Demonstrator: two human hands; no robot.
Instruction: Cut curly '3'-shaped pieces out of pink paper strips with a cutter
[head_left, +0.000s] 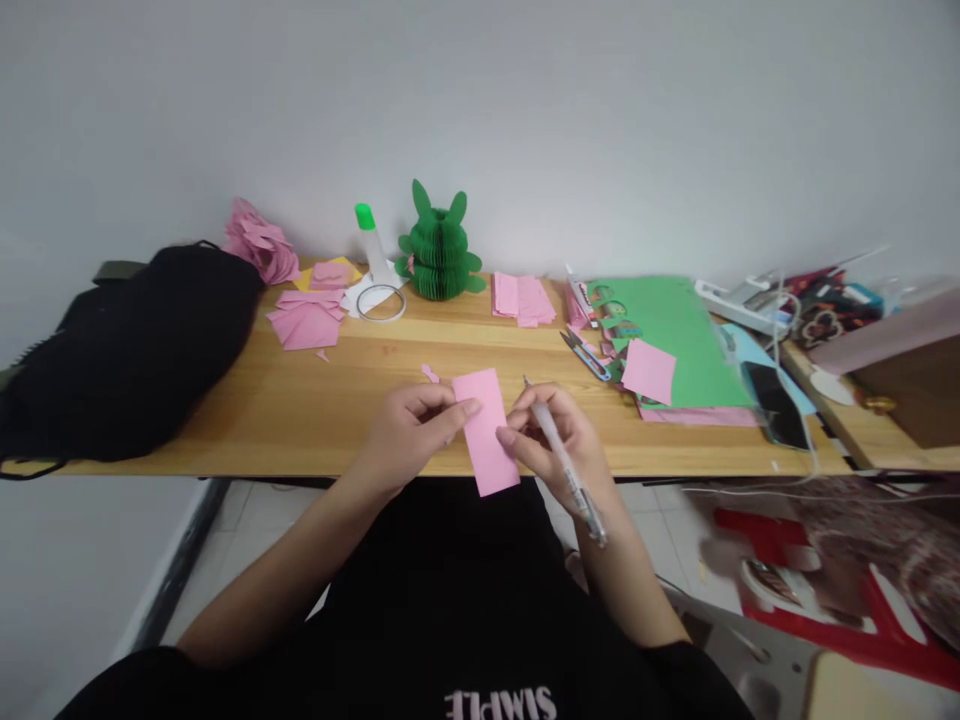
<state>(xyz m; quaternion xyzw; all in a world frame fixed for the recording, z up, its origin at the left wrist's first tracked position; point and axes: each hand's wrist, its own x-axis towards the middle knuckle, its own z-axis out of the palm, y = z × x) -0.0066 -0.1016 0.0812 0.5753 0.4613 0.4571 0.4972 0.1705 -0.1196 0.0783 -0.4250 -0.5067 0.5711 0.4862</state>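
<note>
A narrow pink paper strip [486, 435] is held upright at the table's front edge. My left hand [412, 430] pinches its left edge between thumb and fingers. On the other side, my right hand [559, 440] grips the strip's right edge with the thumb, and a clear pen [559, 445] lies across its fingers, pointing up and left. Small pink scraps [430, 373] lie on the table just beyond my left hand.
A black bag [142, 350] covers the table's left end. Along the wall stand a glue bottle [372, 245] and a green paper figure [439, 245]. Blue-handled snips [589, 357], green sheets [675, 340] and a phone [776, 400] lie to the right.
</note>
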